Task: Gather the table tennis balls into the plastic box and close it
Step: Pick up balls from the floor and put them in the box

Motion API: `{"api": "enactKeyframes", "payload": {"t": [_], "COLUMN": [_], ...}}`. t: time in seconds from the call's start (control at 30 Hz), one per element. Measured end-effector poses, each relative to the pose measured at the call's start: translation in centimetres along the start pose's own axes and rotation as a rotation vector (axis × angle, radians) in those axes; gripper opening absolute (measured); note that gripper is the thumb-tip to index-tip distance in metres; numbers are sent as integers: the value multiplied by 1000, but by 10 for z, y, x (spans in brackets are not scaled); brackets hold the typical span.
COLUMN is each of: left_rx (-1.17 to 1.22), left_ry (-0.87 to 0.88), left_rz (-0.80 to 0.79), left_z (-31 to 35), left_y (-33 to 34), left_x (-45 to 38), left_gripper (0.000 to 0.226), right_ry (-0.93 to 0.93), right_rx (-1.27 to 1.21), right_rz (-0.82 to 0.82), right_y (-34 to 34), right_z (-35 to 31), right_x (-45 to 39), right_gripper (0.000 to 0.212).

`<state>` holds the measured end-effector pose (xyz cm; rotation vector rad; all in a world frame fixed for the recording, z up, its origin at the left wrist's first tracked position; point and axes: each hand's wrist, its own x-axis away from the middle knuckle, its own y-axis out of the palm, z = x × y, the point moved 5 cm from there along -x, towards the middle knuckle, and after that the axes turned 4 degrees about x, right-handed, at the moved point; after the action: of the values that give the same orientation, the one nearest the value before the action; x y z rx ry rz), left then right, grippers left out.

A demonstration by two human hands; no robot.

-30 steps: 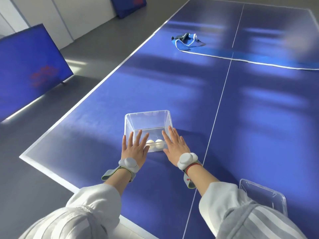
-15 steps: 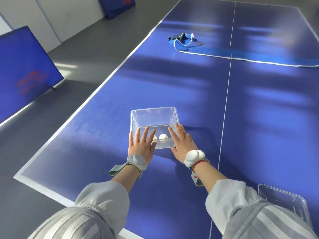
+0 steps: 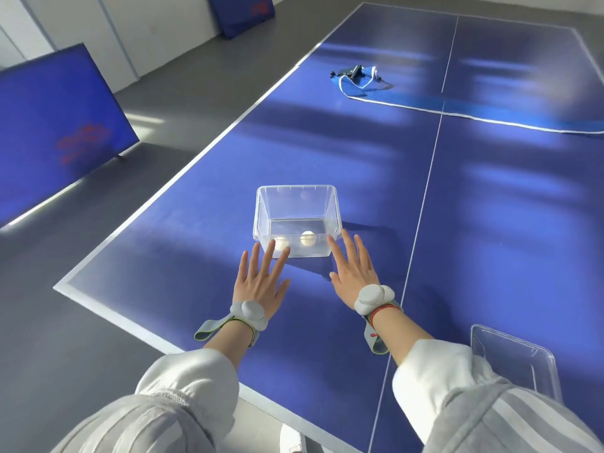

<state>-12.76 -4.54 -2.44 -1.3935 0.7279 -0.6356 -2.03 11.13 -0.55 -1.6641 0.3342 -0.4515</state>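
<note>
Blue table (image 3: 490, 223) holds net (image 3: 369, 85) beyond box (image 3: 295, 207), lid (image 3: 513, 358) nearby.

Blue tabletop (image 3: 490, 223) with white edge and centre lines. Blue net (image 3: 457, 109), white-trimmed, lying slack across the tabletop, its black clamp (image 3: 354, 71) at the left end. Grey floor (image 3: 81, 289). Two blue barrier boards: one at left (image 3: 55, 125), one by the far wall (image 3: 242, 13).

Table tennis hall: large blue table tennis table with white lines (image 3: 359, 178), collapsed blue net (image 3: 457, 107) lying across it, blue court barriers (image 3: 55, 132) on grey floor.
</note>
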Motion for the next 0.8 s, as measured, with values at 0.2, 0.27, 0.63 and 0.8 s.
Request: {"api": "enactKeyframes", "payload": {"t": [0.2,0.27,0.63,0.8], "left_rx": [10,13,-9,28], "left_ry": [-68,-107,-424,-610], "left_rz": [-52,-59,-106,-125], "left_z": [34,44,17,-15], "left_y": [36,39,34,24], "left_x": [110,139,317,375], "left_gripper": [65,65,69,79], "right_ry": [-76,-101,-325,-449], "right_rx": [-31,-6,72,69], "right_rz": [-126,-146,-202,-170], "right_y": [50,58,95,105], "right_z": [-16,-19,-85,-129], "right_x": [100,124,222,249], "right_gripper": [73,73,73,79]}}
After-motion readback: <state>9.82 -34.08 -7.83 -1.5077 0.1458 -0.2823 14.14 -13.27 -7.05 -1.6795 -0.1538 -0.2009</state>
